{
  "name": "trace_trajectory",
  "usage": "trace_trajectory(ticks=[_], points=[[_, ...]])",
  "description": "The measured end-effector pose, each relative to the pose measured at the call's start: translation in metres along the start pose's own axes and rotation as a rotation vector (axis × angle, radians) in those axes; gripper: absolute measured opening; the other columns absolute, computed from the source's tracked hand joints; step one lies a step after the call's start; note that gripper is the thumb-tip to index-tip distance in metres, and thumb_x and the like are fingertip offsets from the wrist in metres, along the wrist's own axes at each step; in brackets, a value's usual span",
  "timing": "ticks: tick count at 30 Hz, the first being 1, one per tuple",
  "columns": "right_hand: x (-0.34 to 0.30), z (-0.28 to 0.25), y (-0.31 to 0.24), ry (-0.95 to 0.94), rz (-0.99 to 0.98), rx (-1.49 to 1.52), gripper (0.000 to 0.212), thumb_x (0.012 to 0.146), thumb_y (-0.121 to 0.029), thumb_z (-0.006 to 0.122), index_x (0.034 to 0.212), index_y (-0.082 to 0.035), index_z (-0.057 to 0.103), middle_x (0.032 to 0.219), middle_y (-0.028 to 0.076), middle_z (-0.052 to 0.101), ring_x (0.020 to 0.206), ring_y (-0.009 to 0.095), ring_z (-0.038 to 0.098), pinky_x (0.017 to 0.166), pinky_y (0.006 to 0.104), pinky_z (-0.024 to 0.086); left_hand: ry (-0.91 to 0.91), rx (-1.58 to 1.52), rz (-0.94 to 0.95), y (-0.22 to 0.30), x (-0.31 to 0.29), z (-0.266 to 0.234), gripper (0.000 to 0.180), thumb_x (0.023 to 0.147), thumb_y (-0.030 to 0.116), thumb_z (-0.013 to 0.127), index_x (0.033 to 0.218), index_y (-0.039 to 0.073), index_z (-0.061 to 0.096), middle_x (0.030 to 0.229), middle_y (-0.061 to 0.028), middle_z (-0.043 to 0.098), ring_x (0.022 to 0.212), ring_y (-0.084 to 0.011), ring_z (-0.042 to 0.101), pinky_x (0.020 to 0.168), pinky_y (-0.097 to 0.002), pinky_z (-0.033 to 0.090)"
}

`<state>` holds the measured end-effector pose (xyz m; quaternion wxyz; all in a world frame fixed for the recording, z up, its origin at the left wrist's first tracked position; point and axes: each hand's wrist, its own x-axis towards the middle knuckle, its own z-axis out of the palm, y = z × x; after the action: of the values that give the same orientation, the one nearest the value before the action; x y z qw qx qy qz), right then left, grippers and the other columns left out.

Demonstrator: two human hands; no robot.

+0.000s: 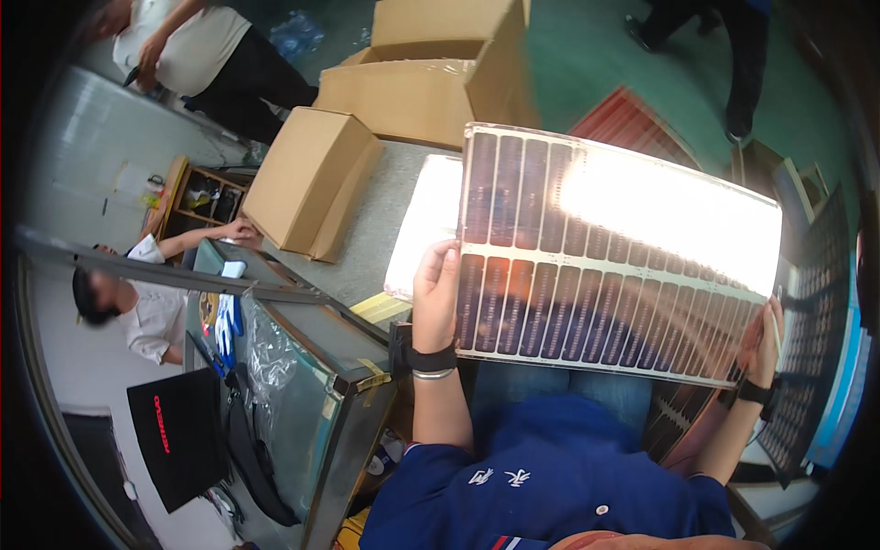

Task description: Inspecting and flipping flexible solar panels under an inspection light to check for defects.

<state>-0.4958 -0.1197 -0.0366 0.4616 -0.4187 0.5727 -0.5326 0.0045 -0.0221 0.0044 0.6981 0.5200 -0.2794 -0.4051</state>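
Note:
A large glossy rectangular panel [568, 266] with two rows of dark rounded strips is held up in front of my body. Strong glare whitens its upper right part. My left hand [436, 291] grips the panel's left edge, with the thumb on the front and the other fingers partly hidden. At the lower right corner, my right hand [759, 341] is closed around the edge. Behind the panel, on the grey worktop [390, 197], lies a bright white sheet or stack [423, 225], partly covered by the panel.
A closed cardboard box [307, 179] and a larger open cardboard box [394, 96] stand beyond the worktop. A glass-topped table [284, 412] on the left bears gloves [229, 312] and clear plastic wrap [270, 357]. Dark patterned sheets [807, 339] stand at the right. Other people are nearby.

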Motion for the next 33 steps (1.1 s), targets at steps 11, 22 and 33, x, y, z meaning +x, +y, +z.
trace_trajectory(ticks=[11,22,33], points=[[0.045,0.005,-0.026,-0.037,-0.302,0.271,0.036,0.095,-0.022,0.037,0.129,-0.006,0.037,0.125,0.009,0.042,0.114,0.018,0.043,0.098,0.0322,0.033,-0.137,-0.060,0.328,0.011,-0.001,-0.004,0.015,0.086,0.001,0.051,0.099,0.007,0.056,0.108,-0.0063,0.052,0.100,-0.0141,0.049,0.090,-0.0280,0.038],[0.032,0.020,-0.015,0.304,-0.699,-1.319,0.048,0.089,-0.026,0.035,0.135,-0.012,0.028,0.123,0.007,0.036,0.114,0.018,0.034,0.104,0.0306,0.024,-0.147,-0.037,0.110,0.003,-0.017,-0.002,0.028,0.090,0.005,0.047,0.117,0.002,0.049,0.116,-0.0055,0.052,0.106,-0.0117,0.049,0.092,-0.0254,0.038],[0.042,0.000,-0.002,0.573,-0.693,-2.393,0.053,0.089,-0.039,0.029,0.138,-0.020,0.020,0.137,0.002,0.021,0.126,0.018,0.019,0.108,0.0354,0.016,-0.175,-0.310,-0.326,-0.024,-0.029,0.000,0.048,0.086,0.006,0.055,0.129,-0.001,0.036,0.114,-0.0049,0.052,0.100,-0.0105,0.050,0.089,-0.0217,0.039]])
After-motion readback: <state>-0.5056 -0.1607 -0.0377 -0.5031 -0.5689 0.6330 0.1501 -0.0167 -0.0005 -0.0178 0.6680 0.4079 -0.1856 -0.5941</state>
